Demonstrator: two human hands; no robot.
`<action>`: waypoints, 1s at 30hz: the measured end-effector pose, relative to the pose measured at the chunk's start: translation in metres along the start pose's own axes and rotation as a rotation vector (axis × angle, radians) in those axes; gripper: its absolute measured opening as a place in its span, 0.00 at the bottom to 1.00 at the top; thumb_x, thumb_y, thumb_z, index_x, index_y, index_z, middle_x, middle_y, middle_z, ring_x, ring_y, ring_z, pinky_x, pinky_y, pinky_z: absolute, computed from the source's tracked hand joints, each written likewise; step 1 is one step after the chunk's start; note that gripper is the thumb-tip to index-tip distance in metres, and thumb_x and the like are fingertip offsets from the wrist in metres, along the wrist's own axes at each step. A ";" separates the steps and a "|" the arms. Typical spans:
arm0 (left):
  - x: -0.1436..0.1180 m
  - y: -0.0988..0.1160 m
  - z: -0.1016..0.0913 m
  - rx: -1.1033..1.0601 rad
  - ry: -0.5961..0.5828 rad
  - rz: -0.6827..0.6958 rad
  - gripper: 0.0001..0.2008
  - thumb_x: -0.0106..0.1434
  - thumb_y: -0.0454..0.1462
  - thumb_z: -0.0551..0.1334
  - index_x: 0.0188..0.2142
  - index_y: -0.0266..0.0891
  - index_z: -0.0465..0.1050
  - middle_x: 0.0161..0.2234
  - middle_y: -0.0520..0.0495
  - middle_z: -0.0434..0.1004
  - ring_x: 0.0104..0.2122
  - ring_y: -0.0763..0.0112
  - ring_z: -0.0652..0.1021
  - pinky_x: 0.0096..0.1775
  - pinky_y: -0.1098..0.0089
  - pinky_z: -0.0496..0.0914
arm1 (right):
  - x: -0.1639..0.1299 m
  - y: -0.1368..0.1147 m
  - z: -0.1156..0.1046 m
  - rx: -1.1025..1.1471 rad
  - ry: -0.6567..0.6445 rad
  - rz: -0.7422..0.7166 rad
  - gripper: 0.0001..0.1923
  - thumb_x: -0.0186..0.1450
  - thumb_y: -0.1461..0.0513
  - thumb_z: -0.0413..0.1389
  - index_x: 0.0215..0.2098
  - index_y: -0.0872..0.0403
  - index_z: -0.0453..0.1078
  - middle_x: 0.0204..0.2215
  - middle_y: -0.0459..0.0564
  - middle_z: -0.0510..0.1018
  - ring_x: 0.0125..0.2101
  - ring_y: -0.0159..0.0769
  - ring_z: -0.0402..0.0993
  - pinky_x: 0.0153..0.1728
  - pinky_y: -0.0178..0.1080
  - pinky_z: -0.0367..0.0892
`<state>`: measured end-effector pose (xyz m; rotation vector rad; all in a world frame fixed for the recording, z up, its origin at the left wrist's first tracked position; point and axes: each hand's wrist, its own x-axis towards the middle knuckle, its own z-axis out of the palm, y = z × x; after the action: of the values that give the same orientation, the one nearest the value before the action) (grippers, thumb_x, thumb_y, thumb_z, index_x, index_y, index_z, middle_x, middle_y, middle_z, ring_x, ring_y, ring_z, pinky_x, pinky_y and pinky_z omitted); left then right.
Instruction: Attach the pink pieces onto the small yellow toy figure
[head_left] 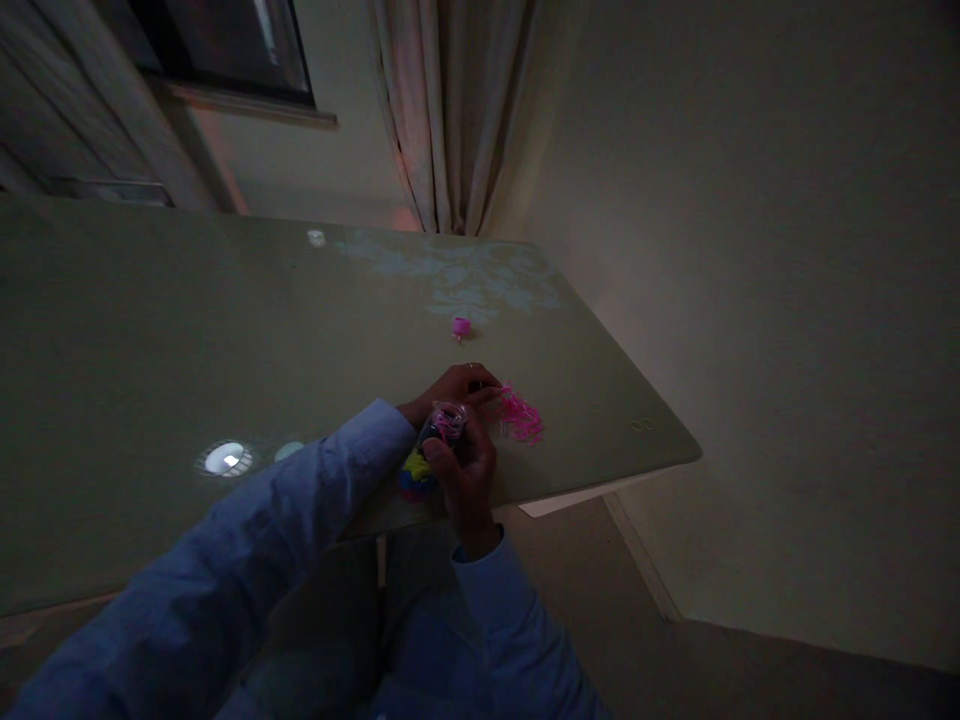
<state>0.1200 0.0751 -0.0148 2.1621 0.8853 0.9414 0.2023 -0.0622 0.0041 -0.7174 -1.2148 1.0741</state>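
My right hand (472, 465) is wrapped around a small clear container (448, 410), which is tilted near the table's front edge. Inside it are coloured bits, yellow and blue low down and pink near the rim; they look like small rubber bands. Just beyond, my left hand (461, 384) reaches across to a loose pile of pink rubber bands (521, 417) lying on the table. Its fingertips are pinched together at the pile's left edge, on a few strands. The left wrist passes behind the container, and the grip is partly hidden by dim light.
A small pink object (461, 326) sits on the glossy table (225, 370) beyond my hands. The table's right corner (694, 452) is close to the wall. A curtain (457, 120) hangs behind the far edge. Lamp reflections (228, 459) show on the tabletop.
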 end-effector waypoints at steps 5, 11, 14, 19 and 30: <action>0.000 -0.003 -0.001 -0.028 0.014 -0.016 0.19 0.69 0.48 0.61 0.38 0.33 0.80 0.32 0.45 0.77 0.31 0.72 0.74 0.35 0.72 0.68 | 0.002 0.000 -0.001 -0.007 0.009 0.022 0.16 0.62 0.54 0.65 0.44 0.54 0.74 0.37 0.49 0.76 0.37 0.36 0.72 0.40 0.36 0.70; -0.010 0.005 -0.012 -0.083 0.072 -0.040 0.22 0.69 0.51 0.60 0.37 0.33 0.77 0.32 0.47 0.75 0.31 0.71 0.73 0.34 0.71 0.67 | 0.004 0.007 -0.003 -0.008 0.052 0.031 0.19 0.61 0.54 0.66 0.47 0.54 0.75 0.41 0.51 0.79 0.41 0.39 0.76 0.44 0.39 0.73; -0.016 0.012 -0.019 -0.133 0.104 -0.075 0.22 0.68 0.52 0.61 0.35 0.33 0.76 0.31 0.47 0.74 0.31 0.71 0.72 0.35 0.71 0.67 | 0.004 0.010 -0.003 -0.006 0.055 0.043 0.18 0.61 0.55 0.66 0.47 0.54 0.76 0.41 0.51 0.79 0.42 0.39 0.77 0.45 0.39 0.73; -0.023 0.018 -0.029 -0.176 0.130 -0.093 0.23 0.66 0.53 0.62 0.35 0.33 0.77 0.31 0.47 0.73 0.31 0.71 0.72 0.35 0.70 0.66 | 0.004 0.012 -0.004 -0.037 0.068 0.013 0.18 0.61 0.55 0.66 0.46 0.53 0.77 0.40 0.50 0.79 0.41 0.39 0.77 0.45 0.38 0.73; -0.065 0.049 -0.084 -0.312 0.263 -0.190 0.23 0.67 0.54 0.62 0.37 0.32 0.74 0.24 0.52 0.68 0.25 0.76 0.70 0.30 0.74 0.66 | 0.013 0.017 -0.010 -0.136 0.100 -0.065 0.15 0.63 0.55 0.66 0.45 0.53 0.74 0.38 0.49 0.76 0.38 0.35 0.74 0.42 0.38 0.72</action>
<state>0.0353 0.0187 0.0437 1.6862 0.9748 1.1969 0.2073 -0.0432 -0.0091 -0.8208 -1.2254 0.8978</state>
